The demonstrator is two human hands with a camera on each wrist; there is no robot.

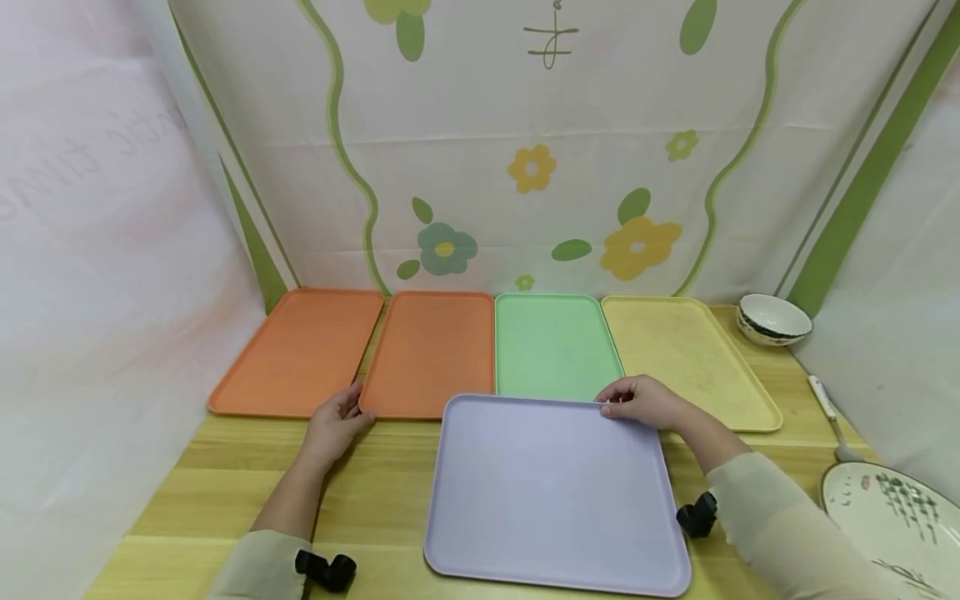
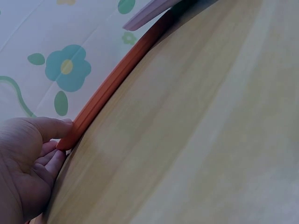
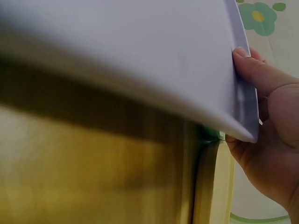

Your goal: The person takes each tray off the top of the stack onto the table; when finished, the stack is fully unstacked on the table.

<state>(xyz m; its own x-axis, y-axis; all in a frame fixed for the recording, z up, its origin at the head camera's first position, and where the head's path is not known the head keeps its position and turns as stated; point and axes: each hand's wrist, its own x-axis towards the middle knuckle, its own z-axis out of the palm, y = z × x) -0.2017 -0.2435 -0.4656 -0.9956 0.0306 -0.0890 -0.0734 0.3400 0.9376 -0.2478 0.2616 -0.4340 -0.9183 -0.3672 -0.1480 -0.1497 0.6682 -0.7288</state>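
Observation:
My right hand point(image 1: 647, 403) grips the far edge of a lavender tray point(image 1: 558, 496), near its far right corner. Its thumb lies on the top of the rim and its fingers go behind it. In the right wrist view the tray point(image 3: 154, 51) is raised over the wooden table, a shadow beneath. My left hand point(image 1: 333, 427) pinches the near left corner of the second orange tray point(image 1: 433, 354). The left wrist view has the thumb point(image 2: 58, 127) on that orange rim point(image 2: 105, 91) and the fingertips under the corner.
Another orange tray point(image 1: 300, 350) lies at far left. A green tray point(image 1: 557, 342) and a yellow tray point(image 1: 690, 354) lie right of the pinched one. At right are bowls point(image 1: 772, 321), a white-handled utensil point(image 1: 822, 398) and a patterned plate point(image 1: 896, 533). A printed cloth point(image 1: 465, 100) hangs behind.

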